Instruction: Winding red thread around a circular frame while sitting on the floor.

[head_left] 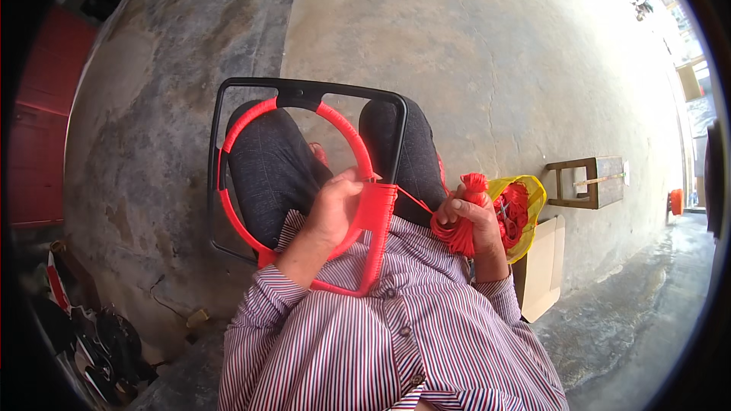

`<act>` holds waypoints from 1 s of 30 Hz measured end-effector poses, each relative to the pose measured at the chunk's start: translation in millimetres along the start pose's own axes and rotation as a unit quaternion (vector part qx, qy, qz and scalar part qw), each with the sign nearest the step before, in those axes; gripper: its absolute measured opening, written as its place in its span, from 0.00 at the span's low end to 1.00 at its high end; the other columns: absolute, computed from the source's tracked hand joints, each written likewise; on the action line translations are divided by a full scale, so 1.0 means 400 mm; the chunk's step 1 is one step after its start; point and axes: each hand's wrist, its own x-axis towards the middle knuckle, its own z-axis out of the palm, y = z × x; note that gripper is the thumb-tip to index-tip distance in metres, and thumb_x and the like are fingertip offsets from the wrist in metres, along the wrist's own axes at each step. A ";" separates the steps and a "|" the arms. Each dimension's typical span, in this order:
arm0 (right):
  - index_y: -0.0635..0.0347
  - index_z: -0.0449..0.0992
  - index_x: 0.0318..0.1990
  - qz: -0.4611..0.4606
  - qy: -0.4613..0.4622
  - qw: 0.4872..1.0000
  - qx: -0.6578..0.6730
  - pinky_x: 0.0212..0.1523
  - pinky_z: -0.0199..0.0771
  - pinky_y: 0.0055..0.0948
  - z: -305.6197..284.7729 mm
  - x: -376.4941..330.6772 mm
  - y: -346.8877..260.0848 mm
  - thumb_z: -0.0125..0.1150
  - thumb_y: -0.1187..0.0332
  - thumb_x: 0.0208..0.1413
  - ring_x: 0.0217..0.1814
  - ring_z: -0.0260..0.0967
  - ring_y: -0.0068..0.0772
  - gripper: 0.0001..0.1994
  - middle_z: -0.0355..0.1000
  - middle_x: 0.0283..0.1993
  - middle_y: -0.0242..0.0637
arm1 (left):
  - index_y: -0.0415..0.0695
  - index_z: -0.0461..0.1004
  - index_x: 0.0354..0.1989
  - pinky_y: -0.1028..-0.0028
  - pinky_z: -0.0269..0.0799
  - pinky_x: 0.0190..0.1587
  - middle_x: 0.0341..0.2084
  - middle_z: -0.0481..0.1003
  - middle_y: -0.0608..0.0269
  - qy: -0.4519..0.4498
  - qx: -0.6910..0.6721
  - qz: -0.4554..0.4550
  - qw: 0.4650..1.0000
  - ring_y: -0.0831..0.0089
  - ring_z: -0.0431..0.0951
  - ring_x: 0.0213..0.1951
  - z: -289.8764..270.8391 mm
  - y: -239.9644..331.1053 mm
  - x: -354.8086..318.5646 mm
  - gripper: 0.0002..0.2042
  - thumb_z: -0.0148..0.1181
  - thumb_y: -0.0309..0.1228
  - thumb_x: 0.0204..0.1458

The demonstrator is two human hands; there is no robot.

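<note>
The right hand's [474, 217] fingers hide most of the red cord bundle [463, 230].

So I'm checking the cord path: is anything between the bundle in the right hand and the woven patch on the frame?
Nothing visible. A single red strand runs free from the bundle of red cord in the right hand to the woven patch, which the left hand touches.

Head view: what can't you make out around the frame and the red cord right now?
- Left hand fingertips: hidden behind the red-wrapped ring.
- Black frame lower edge: covered by the striped shirt.
- Red cord bundle: its core sits inside the right hand.
- Yellow bag contents: mostly blocked by that hand.
- Clutter at lower left: dark, bent by the fisheye rim.
</note>
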 end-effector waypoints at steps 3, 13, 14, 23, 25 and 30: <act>0.65 0.71 0.25 0.006 -0.001 1.000 -0.028 0.32 0.70 0.31 0.002 0.004 -0.004 0.59 0.75 0.50 0.26 0.70 0.33 0.06 0.68 0.21 0.38 | 0.36 0.67 0.45 0.61 0.74 0.45 0.37 0.75 0.45 0.030 0.019 0.008 0.999 0.57 0.78 0.40 0.006 0.001 0.004 0.17 0.43 0.29 0.47; 0.60 0.65 0.26 0.012 -0.005 0.998 -0.067 0.28 0.67 0.30 -0.017 -0.009 0.005 0.58 0.76 0.49 0.24 0.65 0.34 0.07 0.63 0.20 0.37 | 0.37 0.70 0.37 0.66 0.75 0.40 0.34 0.76 0.53 0.011 -0.030 -0.017 0.999 0.64 0.78 0.34 -0.044 -0.019 0.046 0.13 0.43 0.26 0.44; 0.60 0.65 0.27 0.013 0.012 1.000 -0.026 0.27 0.67 0.28 -0.031 0.004 0.015 0.58 0.75 0.51 0.23 0.65 0.32 0.06 0.64 0.20 0.36 | 0.37 0.71 0.37 0.67 0.75 0.40 0.33 0.76 0.55 0.017 -0.045 -0.022 0.999 0.65 0.78 0.34 -0.037 -0.020 0.045 0.13 0.44 0.27 0.45; 0.66 0.64 0.46 -0.040 0.184 0.865 -0.466 0.27 0.67 0.22 -0.060 0.114 -0.085 0.58 0.65 0.56 0.24 0.66 0.22 0.16 0.71 0.28 0.35 | 0.41 0.72 0.40 0.65 0.72 0.45 0.35 0.76 0.57 0.032 -0.085 0.005 0.996 0.65 0.77 0.38 -0.025 0.016 0.021 0.12 0.47 0.34 0.56; 0.65 0.63 0.47 -0.086 0.142 0.880 -0.444 0.28 0.67 0.23 -0.037 0.131 -0.109 0.57 0.67 0.54 0.25 0.66 0.23 0.16 0.71 0.30 0.36 | 0.43 0.70 0.43 0.62 0.72 0.47 0.36 0.76 0.57 0.015 -0.112 -0.002 0.994 0.64 0.77 0.39 -0.029 0.011 0.021 0.12 0.45 0.35 0.57; 0.56 0.72 0.43 -0.260 -0.055 0.759 -0.595 0.30 0.72 0.31 0.162 0.149 -0.140 0.59 0.74 0.46 0.31 0.72 0.31 0.14 0.72 0.37 0.35 | 0.45 0.67 0.49 0.67 0.69 0.50 0.41 0.74 0.58 0.017 0.015 0.080 0.997 0.68 0.74 0.44 -0.029 0.000 0.019 0.15 0.47 0.36 0.56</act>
